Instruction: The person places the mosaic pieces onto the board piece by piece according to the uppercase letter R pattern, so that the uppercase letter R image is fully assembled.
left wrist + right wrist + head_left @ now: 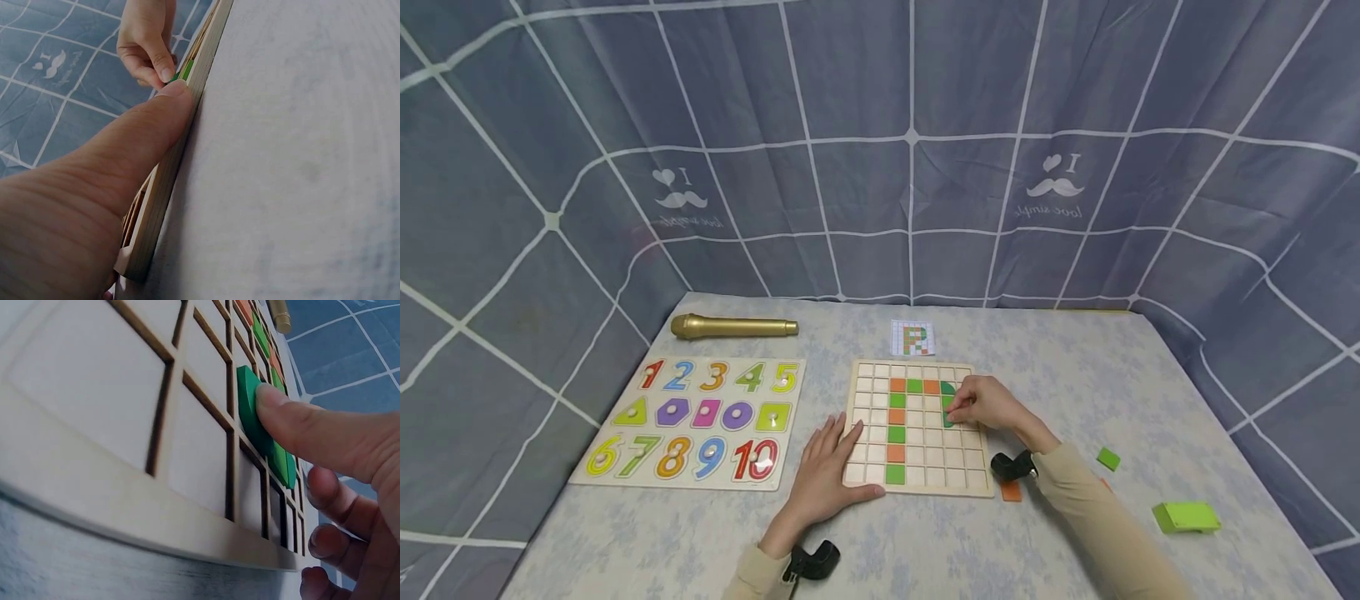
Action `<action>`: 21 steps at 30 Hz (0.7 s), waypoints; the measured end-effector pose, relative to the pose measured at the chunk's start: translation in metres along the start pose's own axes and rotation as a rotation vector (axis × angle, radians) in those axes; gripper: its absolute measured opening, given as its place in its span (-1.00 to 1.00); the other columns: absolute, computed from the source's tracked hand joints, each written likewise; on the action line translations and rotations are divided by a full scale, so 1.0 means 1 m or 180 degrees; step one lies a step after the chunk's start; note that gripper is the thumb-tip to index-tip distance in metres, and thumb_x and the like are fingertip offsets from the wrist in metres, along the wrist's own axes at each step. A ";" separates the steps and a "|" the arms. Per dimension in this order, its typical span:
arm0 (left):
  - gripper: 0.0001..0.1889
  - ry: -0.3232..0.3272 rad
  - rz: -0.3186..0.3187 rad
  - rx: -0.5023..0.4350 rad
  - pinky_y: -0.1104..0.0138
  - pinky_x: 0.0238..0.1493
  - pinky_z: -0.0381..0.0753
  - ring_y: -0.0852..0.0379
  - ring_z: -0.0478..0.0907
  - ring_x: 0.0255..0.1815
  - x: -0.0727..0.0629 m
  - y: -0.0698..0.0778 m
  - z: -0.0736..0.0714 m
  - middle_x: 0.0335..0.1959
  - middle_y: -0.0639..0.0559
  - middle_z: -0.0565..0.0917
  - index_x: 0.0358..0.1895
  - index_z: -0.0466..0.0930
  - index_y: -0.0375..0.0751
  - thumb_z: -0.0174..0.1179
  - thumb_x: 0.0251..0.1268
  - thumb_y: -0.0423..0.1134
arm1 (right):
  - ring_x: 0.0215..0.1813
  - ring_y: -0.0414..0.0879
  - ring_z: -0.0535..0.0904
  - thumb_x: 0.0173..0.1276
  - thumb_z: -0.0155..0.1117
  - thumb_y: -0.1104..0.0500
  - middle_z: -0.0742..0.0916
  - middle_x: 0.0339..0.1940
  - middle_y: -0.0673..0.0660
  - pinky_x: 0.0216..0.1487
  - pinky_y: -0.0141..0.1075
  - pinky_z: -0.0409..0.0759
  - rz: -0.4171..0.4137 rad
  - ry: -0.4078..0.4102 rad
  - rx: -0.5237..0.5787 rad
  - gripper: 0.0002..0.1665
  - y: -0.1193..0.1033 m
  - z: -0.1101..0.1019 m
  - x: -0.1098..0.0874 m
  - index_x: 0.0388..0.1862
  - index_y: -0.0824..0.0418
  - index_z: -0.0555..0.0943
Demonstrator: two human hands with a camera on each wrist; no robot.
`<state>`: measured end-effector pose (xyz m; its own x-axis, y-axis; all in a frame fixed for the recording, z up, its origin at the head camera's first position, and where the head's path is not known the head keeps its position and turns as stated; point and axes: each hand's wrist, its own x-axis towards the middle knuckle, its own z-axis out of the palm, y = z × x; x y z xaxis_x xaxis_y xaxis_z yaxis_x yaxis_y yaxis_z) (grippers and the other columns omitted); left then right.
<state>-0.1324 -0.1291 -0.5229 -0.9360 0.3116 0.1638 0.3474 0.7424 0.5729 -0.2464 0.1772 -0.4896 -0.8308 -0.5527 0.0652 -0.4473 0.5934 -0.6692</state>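
On the desk (940, 550) lies a grid board (935, 456), with an orange-and-green upright and far row laid. The left hand (823, 477) rests spread at its near left, holding nothing; the right hand (992, 404) has its grip closed. Beyond, a card (913, 338) shows an R; by it, the middle bar and leg seem left to do. A dark green piece (249, 406) is pinched at the board's right, whether seated I can't tell. An orange piece (1012, 492) and green square (1108, 458) lie loose, right.
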 end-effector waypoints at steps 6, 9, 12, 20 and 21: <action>0.05 0.0008 -0.0009 -0.0003 -0.10 0.37 -0.13 -0.23 -0.14 0.47 0.001 -0.001 0.000 0.45 -0.30 0.07 0.44 0.21 -0.19 0.35 -0.12 0.31 | -0.48 -0.21 0.34 0.05 0.52 0.16 0.50 -0.57 -0.11 -0.44 -0.32 0.33 -0.0142 -0.0036 -0.0105 -0.89 -0.002 -0.002 -0.002 -0.40 0.11 0.77; 0.05 0.0010 0.0009 0.0007 -0.09 0.38 -0.14 -0.24 -0.14 0.47 0.001 0.000 0.000 0.46 -0.30 0.06 0.44 0.21 -0.20 0.35 -0.12 0.31 | -0.48 -0.21 0.35 0.04 0.53 0.17 0.51 -0.58 -0.13 -0.45 -0.32 0.34 -0.0183 0.0019 -0.0142 -0.90 -0.002 -0.002 -0.002 -0.42 0.09 0.78; 0.05 0.0018 0.0038 0.0030 -0.09 0.38 -0.14 -0.25 -0.13 0.47 0.001 0.000 0.000 0.45 -0.31 0.07 0.43 0.21 -0.20 0.35 -0.12 0.31 | -0.47 -0.20 0.37 0.03 0.53 0.17 0.52 -0.58 -0.13 -0.45 -0.32 0.36 -0.0218 0.0065 -0.0078 -0.92 0.000 -0.001 -0.002 -0.45 0.09 0.77; 0.05 0.0031 0.0032 0.0018 -0.09 0.38 -0.13 -0.24 -0.12 0.47 0.000 0.001 -0.001 0.45 -0.32 0.08 0.43 0.22 -0.22 0.36 -0.13 0.30 | -0.54 -0.18 0.45 0.09 0.49 0.19 0.61 -0.57 -0.11 -0.52 -0.33 0.42 0.0093 -0.0032 0.0181 -0.95 -0.003 0.003 -0.002 -0.47 0.11 0.75; 0.05 0.0029 0.0034 0.0018 -0.09 0.38 -0.13 -0.24 -0.12 0.47 0.000 0.001 -0.001 0.45 -0.32 0.08 0.43 0.22 -0.22 0.36 -0.13 0.29 | -0.55 -0.18 0.45 0.10 0.49 0.19 0.62 -0.58 -0.11 -0.52 -0.33 0.43 0.0121 -0.0044 0.0192 -0.95 -0.003 0.003 -0.002 -0.47 0.12 0.74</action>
<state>-0.1319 -0.1288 -0.5212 -0.9327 0.3141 0.1772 0.3576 0.7424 0.5665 -0.2422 0.1750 -0.4893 -0.8420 -0.5386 0.0290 -0.3943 0.5780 -0.7145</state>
